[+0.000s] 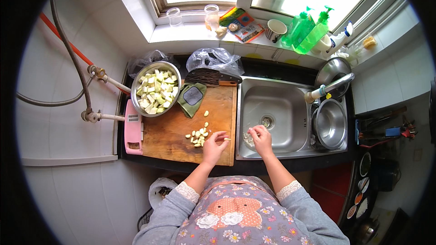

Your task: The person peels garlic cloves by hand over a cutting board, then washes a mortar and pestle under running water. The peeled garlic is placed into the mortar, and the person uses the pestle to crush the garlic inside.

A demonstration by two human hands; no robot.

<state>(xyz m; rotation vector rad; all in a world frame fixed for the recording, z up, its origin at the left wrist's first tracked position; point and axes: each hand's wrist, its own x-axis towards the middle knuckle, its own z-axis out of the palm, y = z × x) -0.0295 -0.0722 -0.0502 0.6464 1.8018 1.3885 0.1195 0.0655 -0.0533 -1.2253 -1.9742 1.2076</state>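
Observation:
My left hand (214, 147) is over the right part of a wooden cutting board (163, 143) and pinches a peeled garlic clove (227, 139) between thumb and fingers. Just left of it lies a loose pile of peeled garlic cloves (197, 136), with a couple more cloves trailing towards the back. Above the near left corner of the steel sink (289, 115), my right hand (263, 140) has its fingertips pinched on a small pale scrap that looks like garlic skin (250, 129). More papery garlic peels (248, 139) lie in the sink beneath that hand, partly hidden by it.
A steel bowl of diced pale-green vegetable (156, 90) stands at the board's back left, by a pink plastic grater (133, 131). A cleaver (207, 77) and green cloth (192, 98) lie behind the cloves. The faucet (330, 86) and steel basins (330, 124) are right of the sink.

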